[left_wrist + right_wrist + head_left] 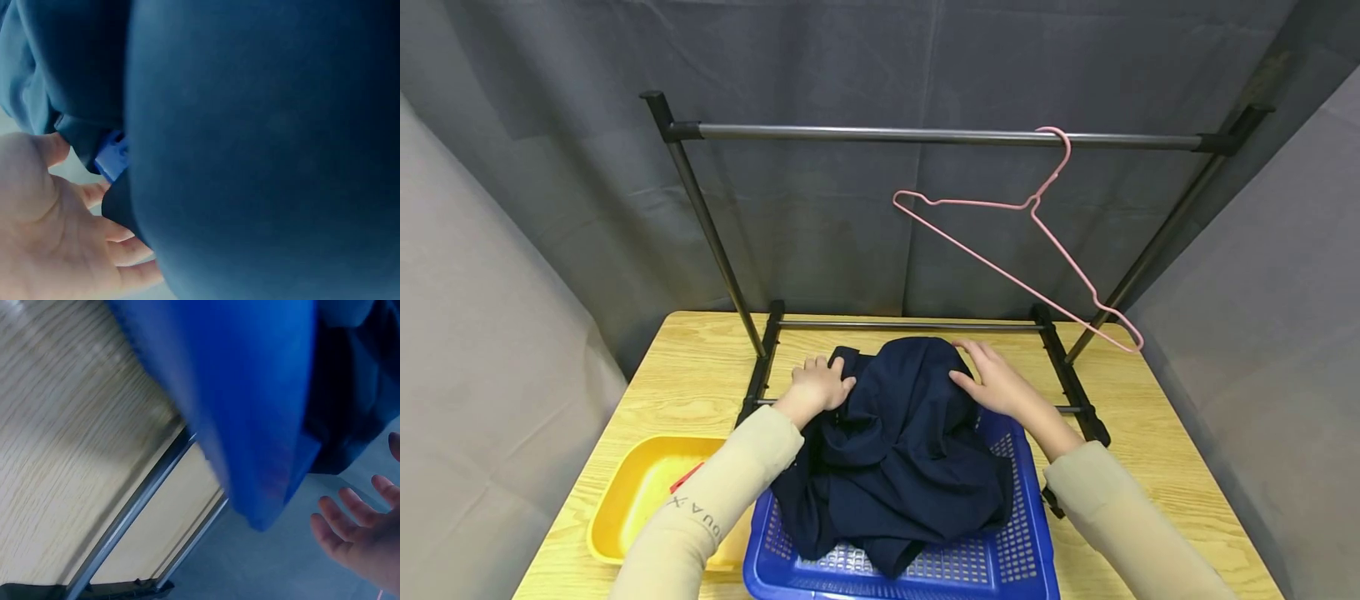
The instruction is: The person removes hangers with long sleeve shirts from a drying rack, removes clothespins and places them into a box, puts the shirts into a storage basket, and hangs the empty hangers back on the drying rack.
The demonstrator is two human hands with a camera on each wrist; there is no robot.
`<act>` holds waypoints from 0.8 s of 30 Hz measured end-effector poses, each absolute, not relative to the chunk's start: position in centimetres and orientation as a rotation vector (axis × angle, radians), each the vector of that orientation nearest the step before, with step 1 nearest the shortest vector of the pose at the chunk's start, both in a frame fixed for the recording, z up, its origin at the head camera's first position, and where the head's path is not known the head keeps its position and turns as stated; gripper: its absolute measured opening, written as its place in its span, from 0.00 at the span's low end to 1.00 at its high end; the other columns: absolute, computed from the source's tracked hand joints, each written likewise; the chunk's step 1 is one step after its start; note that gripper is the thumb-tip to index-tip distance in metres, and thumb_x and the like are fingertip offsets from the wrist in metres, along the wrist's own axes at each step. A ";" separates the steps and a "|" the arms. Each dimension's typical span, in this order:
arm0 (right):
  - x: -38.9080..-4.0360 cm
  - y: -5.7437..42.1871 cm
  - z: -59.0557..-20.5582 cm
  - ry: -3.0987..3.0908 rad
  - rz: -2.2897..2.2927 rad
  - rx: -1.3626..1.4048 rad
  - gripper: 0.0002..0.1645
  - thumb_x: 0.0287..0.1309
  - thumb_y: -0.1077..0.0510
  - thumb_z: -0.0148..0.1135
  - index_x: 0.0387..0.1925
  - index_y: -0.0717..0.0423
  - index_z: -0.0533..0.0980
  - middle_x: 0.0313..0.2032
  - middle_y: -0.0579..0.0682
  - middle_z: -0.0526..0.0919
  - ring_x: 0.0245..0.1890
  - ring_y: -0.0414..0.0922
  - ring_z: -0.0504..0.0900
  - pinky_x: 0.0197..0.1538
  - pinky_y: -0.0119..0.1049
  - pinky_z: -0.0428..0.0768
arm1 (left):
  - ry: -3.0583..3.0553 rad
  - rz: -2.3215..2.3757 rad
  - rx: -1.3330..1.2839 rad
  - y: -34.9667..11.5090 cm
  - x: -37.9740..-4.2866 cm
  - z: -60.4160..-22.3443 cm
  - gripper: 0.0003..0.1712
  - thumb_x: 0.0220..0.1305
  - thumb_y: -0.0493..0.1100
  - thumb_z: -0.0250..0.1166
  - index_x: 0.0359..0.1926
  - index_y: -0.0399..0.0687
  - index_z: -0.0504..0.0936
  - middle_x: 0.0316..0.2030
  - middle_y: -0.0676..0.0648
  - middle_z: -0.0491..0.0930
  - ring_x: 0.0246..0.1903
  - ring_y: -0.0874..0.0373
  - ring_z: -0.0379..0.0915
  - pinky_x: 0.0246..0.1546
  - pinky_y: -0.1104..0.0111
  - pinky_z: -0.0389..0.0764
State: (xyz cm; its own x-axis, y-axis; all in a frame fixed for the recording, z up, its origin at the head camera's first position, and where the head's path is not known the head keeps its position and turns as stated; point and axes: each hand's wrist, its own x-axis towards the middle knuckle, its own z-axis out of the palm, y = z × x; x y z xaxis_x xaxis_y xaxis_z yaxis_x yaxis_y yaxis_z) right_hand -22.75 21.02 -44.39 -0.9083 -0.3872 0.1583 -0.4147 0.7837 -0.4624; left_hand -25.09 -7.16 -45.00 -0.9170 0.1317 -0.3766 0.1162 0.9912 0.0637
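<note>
A crumpled dark navy garment lies heaped in a blue plastic basket; its exact kind cannot be told from the folds. My left hand is at the heap's upper left, fingers extended. In the left wrist view, the left hand has its thumb and fingertips at the cloth's edge, some tips hidden behind it. On the other side, my right hand spreads its fingers beside the garment's upper right. The right wrist view has the right hand with loosely bent fingers and nothing held.
A pink hanger hangs from the metal bar of a black-ended rack behind the basket. Left of the basket, a yellow tray holds a red item, partly hidden by my sleeve. Everything stands on a wooden table before grey curtains.
</note>
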 end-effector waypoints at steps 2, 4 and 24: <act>-23.1 21.0 -44.7 -2.938 0.780 0.637 0.32 0.60 0.51 0.55 0.62 0.59 0.60 0.56 0.67 0.66 0.56 0.64 0.66 0.55 0.59 0.64 | 2.727 0.056 0.168 -7.0 -25.1 -45.1 0.31 0.70 0.59 0.38 0.68 0.50 0.54 0.63 0.36 0.58 0.61 0.40 0.53 0.56 0.49 0.59; -23.3 21.1 -44.9 -2.960 0.790 0.631 0.32 0.61 0.51 0.54 0.63 0.59 0.59 0.57 0.69 0.65 0.57 0.66 0.65 0.55 0.60 0.63 | 2.709 0.051 0.162 -7.0 -25.0 -45.1 0.30 0.70 0.58 0.37 0.68 0.51 0.54 0.62 0.36 0.59 0.61 0.40 0.54 0.55 0.49 0.59; -23.6 20.4 -47.6 -3.040 0.896 0.746 0.28 0.64 0.58 0.49 0.63 0.64 0.59 0.58 0.68 0.65 0.59 0.61 0.65 0.58 0.54 0.64 | 2.790 0.074 0.204 -6.6 -25.6 -45.4 0.21 0.68 0.48 0.45 0.48 0.42 0.79 0.49 0.41 0.77 0.46 0.44 0.72 0.48 0.54 0.68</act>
State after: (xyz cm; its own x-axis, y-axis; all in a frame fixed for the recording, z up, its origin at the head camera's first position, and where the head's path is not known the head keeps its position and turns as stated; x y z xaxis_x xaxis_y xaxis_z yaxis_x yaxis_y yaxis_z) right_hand -23.55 20.36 -47.60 -0.8889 -0.4576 0.0195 -0.3950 0.7444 -0.5384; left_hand -25.59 -6.57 -45.44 -0.9314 0.1500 -0.3317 0.1324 0.9883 0.0754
